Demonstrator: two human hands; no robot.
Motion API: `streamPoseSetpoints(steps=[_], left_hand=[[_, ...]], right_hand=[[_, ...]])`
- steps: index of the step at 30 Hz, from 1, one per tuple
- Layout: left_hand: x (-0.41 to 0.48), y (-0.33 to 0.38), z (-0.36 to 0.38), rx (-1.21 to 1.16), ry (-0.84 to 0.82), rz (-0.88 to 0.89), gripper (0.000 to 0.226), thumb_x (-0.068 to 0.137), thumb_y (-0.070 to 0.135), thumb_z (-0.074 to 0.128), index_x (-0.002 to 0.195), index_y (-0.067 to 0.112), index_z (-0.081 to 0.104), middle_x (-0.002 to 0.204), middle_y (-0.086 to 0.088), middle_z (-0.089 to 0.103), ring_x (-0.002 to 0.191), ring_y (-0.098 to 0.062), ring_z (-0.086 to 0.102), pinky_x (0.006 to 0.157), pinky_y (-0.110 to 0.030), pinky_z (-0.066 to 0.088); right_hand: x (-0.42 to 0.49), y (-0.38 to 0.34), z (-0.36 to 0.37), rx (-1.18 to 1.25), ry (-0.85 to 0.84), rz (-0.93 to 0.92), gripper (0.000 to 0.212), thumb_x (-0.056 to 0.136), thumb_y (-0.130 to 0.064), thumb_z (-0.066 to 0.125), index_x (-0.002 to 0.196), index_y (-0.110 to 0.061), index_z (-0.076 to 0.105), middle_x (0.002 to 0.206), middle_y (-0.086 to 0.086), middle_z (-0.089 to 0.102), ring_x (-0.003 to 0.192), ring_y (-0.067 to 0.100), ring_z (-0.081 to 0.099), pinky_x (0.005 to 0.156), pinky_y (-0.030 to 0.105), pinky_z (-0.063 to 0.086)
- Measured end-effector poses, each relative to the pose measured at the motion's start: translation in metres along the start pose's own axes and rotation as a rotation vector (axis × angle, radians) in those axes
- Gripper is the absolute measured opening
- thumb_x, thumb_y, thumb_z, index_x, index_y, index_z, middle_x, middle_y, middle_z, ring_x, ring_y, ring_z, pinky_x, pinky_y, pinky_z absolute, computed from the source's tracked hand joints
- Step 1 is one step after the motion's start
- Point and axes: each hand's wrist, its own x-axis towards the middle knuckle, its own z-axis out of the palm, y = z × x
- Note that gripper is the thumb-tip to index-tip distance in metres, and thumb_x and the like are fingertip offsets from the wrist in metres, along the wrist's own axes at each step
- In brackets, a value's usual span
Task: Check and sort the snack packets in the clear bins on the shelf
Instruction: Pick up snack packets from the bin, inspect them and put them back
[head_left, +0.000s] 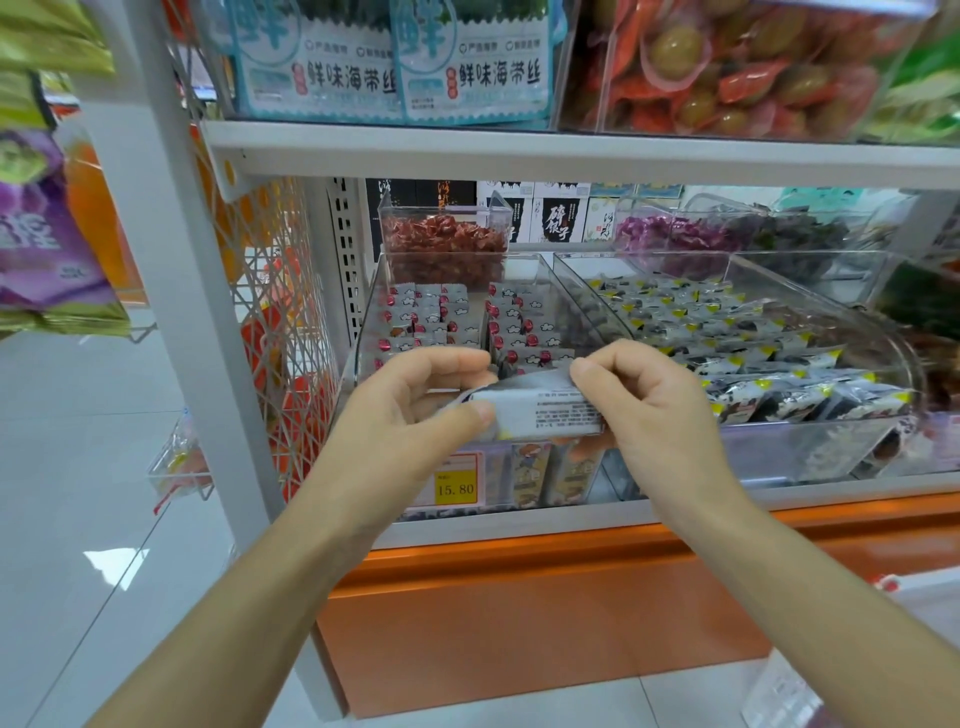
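L thumb (470, 414) and forefinger tip pinch the left end of a silver-white packet (545, 410). R fingertips (589, 370) pinch its upper right edge, where a foil flap curls up. So the left hand (410, 405) and right hand (654, 410) are both closed on the one packet. It sits at frame centre, small-print side up, just in front of the front lip of the left bin (371, 306).

Handling, my guess: v. light, w/ a thin crinkly wrapper that is prob. slippery. The block inside looks firm, since the long edge stays straight. Best hold is the sealed end flaps, as now, not a squeeze on the middle. A hard tug from both ends could tear a seam.

Edges and room: the left bin holds rows of grey-red packets (415, 322), w/ bare floor between the columns, so there's space to drop one in. The right bin (906, 358), right of centre, is packed w/ black-yellow packets (727, 353). A clear wall parts the two bins. The shelf edge (571, 150) overhead caps any lift. The price tag (456, 486) hangs below the hands. Lower frame, in front of the orange base (519, 613), is free for the arms.
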Motion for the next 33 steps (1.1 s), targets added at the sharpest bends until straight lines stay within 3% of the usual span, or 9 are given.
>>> streamPoseSetpoints(steps=[6, 9, 14, 18, 21, 23, 26, 30, 33], left_hand=[[0.001, 0.001, -0.003, 0.032, 0.121, -0.076, 0.012, 0.081, 0.018, 0.066, 0.077, 0.026, 0.074, 0.075, 0.009, 0.071, 0.061, 0.0, 0.06, 0.05, -0.01, 0.044], [0.002, 0.003, -0.008, 0.099, 0.16, -0.036, 0.014, 0.081, 0.016, 0.067, 0.072, 0.025, 0.075, 0.075, 0.014, 0.072, 0.066, 0.003, 0.063, 0.052, -0.006, 0.044], [0.001, 0.003, -0.011, 0.177, 0.161, -0.002, 0.013, 0.083, 0.02, 0.065, 0.079, 0.029, 0.074, 0.081, 0.02, 0.071, 0.076, 0.003, 0.064, 0.061, -0.004, 0.046], [-0.001, 0.003, -0.007, 0.176, 0.106, 0.016, 0.016, 0.087, 0.03, 0.058, 0.095, 0.032, 0.071, 0.089, 0.022, 0.069, 0.082, 0.006, 0.063, 0.067, -0.005, 0.046], [-0.003, 0.002, -0.005, 0.278, -0.016, 0.045, 0.039, 0.079, 0.038, 0.063, 0.119, 0.038, 0.059, 0.104, 0.024, 0.065, 0.096, 0.009, 0.059, 0.08, -0.012, 0.049], [-0.003, -0.001, -0.003, 0.455, -0.03, 0.102, 0.055, 0.082, 0.03, 0.066, 0.132, 0.039, 0.046, 0.12, 0.022, 0.058, 0.106, 0.007, 0.055, 0.09, -0.017, 0.048], [0.001, -0.004, -0.008, 0.495, 0.102, 0.156, 0.052, 0.089, 0.022, 0.059, 0.138, 0.032, 0.043, 0.114, 0.02, 0.06, 0.096, 0.008, 0.058, 0.083, -0.012, 0.049], [0.01, -0.004, -0.013, 0.362, 0.185, 0.102, 0.05, 0.093, 0.016, 0.053, 0.141, 0.022, 0.039, 0.104, 0.009, 0.066, 0.078, -0.002, 0.069, 0.072, -0.029, 0.058], [0.016, -0.003, -0.022, 0.585, 0.31, 0.207, 0.055, 0.09, 0.024, 0.059, 0.141, 0.022, 0.039, 0.106, 0.01, 0.065, 0.069, -0.006, 0.068, 0.066, -0.024, 0.056]], right_hand=[[-0.003, -0.001, 0.006, -0.035, -0.088, -0.055, 0.023, 0.092, -0.017, 0.055, 0.07, -0.018, 0.061, 0.069, -0.004, 0.061, 0.066, 0.011, 0.063, 0.047, 0.028, 0.053], [-0.004, -0.001, 0.007, -0.049, -0.108, -0.059, 0.024, 0.092, -0.017, 0.055, 0.069, -0.02, 0.061, 0.07, -0.007, 0.06, 0.069, 0.012, 0.062, 0.05, 0.036, 0.056], [-0.004, 0.0, 0.009, -0.023, -0.1, -0.028, 0.022, 0.09, -0.02, 0.055, 0.07, -0.017, 0.062, 0.074, 0.002, 0.062, 0.072, 0.016, 0.064, 0.05, 0.036, 0.057], [-0.001, 0.002, 0.007, 0.032, -0.033, 0.027, 0.022, 0.092, -0.017, 0.056, 0.073, -0.009, 0.063, 0.074, 0.009, 0.064, 0.059, 0.017, 0.066, 0.044, 0.027, 0.053], [0.002, 0.002, 0.005, 0.147, 0.016, 0.139, 0.02, 0.094, -0.017, 0.054, 0.078, -0.008, 0.062, 0.071, 0.008, 0.068, 0.056, 0.024, 0.068, 0.041, 0.026, 0.053], [0.003, 0.001, 0.005, 0.191, 0.016, 0.158, 0.018, 0.094, -0.021, 0.054, 0.084, -0.009, 0.063, 0.07, 0.005, 0.07, 0.057, 0.023, 0.069, 0.042, 0.025, 0.053], [0.004, -0.002, 0.01, 0.312, -0.039, 0.138, 0.013, 0.092, -0.02, 0.056, 0.097, -0.01, 0.062, 0.079, 0.003, 0.072, 0.067, 0.022, 0.071, 0.05, 0.025, 0.056], [0.017, -0.007, 0.02, 0.299, -0.085, 0.085, 0.017, 0.088, -0.006, 0.061, 0.1, -0.018, 0.062, 0.088, 0.001, 0.073, 0.075, 0.017, 0.071, 0.056, 0.025, 0.056], [0.046, -0.012, 0.029, 0.226, -0.035, 0.077, 0.011, 0.087, -0.009, 0.063, 0.097, -0.015, 0.062, 0.087, 0.003, 0.072, 0.072, 0.013, 0.07, 0.056, 0.022, 0.057]])
